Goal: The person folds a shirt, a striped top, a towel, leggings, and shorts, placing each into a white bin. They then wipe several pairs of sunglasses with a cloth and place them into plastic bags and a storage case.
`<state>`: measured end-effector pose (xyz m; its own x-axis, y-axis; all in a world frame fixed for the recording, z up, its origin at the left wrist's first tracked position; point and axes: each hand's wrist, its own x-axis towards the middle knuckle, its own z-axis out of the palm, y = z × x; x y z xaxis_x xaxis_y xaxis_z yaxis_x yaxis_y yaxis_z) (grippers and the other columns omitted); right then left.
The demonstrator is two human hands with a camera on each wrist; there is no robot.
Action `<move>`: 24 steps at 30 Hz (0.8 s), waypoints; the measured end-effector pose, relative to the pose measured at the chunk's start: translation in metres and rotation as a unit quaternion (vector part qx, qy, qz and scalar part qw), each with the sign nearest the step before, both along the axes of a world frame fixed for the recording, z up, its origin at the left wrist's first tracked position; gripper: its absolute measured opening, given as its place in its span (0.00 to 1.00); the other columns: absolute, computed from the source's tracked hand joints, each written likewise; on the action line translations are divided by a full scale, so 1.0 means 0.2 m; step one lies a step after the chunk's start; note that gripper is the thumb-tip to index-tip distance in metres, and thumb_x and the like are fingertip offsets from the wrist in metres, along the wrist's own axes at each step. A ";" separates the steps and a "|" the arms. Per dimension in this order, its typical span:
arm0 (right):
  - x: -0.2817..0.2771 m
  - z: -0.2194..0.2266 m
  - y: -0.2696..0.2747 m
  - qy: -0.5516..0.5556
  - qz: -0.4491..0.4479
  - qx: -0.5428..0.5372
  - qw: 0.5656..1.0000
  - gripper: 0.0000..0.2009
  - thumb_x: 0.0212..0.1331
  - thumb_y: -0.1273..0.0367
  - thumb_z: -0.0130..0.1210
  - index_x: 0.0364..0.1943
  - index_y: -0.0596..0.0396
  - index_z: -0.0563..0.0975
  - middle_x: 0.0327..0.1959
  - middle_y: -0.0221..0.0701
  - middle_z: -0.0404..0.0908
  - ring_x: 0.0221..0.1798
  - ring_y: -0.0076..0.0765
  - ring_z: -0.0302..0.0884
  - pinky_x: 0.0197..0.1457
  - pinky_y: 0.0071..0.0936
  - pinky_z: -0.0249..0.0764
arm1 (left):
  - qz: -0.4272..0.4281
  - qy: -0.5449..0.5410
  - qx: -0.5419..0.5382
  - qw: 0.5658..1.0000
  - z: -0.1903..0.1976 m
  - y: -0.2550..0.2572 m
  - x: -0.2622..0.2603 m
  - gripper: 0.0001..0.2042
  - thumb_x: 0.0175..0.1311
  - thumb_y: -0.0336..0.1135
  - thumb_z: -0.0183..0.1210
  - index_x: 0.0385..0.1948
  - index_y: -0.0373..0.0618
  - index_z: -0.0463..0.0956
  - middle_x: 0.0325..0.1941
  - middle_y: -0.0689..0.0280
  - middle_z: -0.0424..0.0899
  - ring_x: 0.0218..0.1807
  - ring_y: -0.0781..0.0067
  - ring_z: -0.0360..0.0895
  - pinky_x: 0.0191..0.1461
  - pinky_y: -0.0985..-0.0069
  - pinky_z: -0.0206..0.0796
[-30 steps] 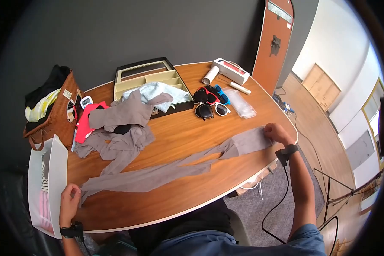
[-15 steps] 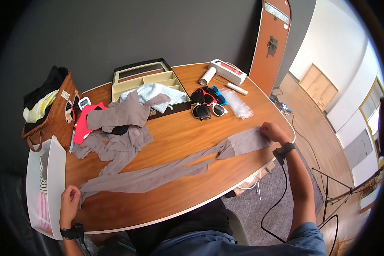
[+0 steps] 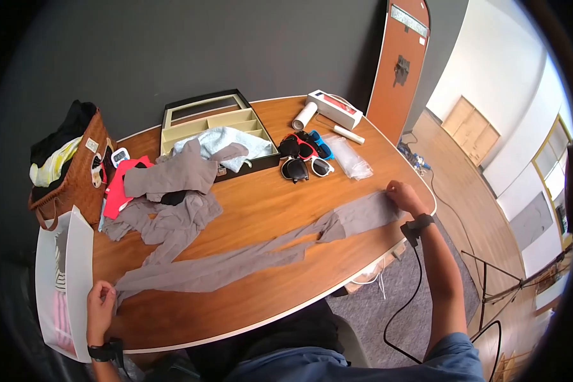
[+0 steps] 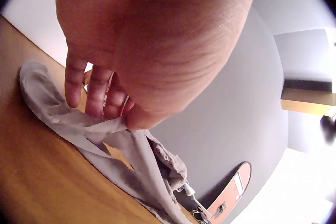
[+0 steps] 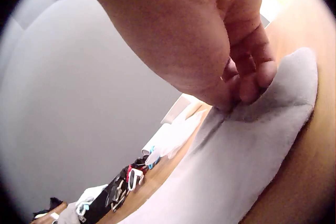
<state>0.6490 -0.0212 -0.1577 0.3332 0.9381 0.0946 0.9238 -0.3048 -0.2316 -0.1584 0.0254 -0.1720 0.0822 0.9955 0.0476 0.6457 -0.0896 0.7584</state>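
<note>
Long grey thin-fabric garment (image 3: 235,266) lies stretched across the wooden table (image 3: 261,210), below a crumpled grey fabric heap (image 3: 184,216). Left hand (image 3: 100,310): thumb and index pinch its near-left end, other fingers loosely bent. Right hand (image 3: 406,198): thumb and curled fingertips pinch the wider right end, near the table's white edge. Sunglasses (image 3: 305,158) lie beyond, beside clear plastic (image 3: 351,157).

No text can be read. The small white digital timer (image 3: 120,156) has dark marks on its display, and the brown woven bag (image 3: 75,185) bears a pale label (image 3: 92,145); both are too small to make out.
</note>
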 end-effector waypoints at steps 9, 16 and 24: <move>-0.03 0.19 -0.15 0.288 -0.013 0.163 0.944 0.05 0.62 0.72 0.53 0.37 0.59 0.75 0.26 0.28 0.79 0.29 0.23 0.77 0.33 0.22 0.74 | 0.008 -0.078 0.026 0.997 0.04 0.00 0.01 0.02 0.67 0.24 0.49 0.34 0.42 0.68 0.34 0.70 0.71 0.37 0.81 0.67 0.44 0.83 0.60; 0.02 0.11 -0.50 0.333 0.009 0.097 0.938 0.05 0.58 0.72 0.58 0.30 0.58 0.75 0.25 0.28 0.79 0.28 0.22 0.77 0.34 0.21 0.74 | 0.018 -0.138 0.095 0.986 0.00 -0.02 -0.10 0.04 0.68 0.22 0.46 0.36 0.43 0.65 0.32 0.72 0.65 0.36 0.84 0.62 0.42 0.86 0.55; -0.05 0.09 -0.47 0.406 -0.085 0.175 0.893 0.08 0.58 0.74 0.58 0.25 0.54 0.71 0.24 0.24 0.76 0.25 0.19 0.75 0.31 0.20 0.74 | 0.026 -0.149 0.077 0.985 0.00 0.10 -0.07 0.03 0.70 0.25 0.47 0.35 0.45 0.66 0.30 0.76 0.61 0.33 0.88 0.57 0.37 0.88 0.51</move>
<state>0.6399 -0.1142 -0.1406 0.5598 0.8279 0.0348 0.3556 -0.2020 -0.9125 -0.1714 0.0461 -0.1728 -0.0094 0.9771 0.2127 0.4026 -0.1910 0.8952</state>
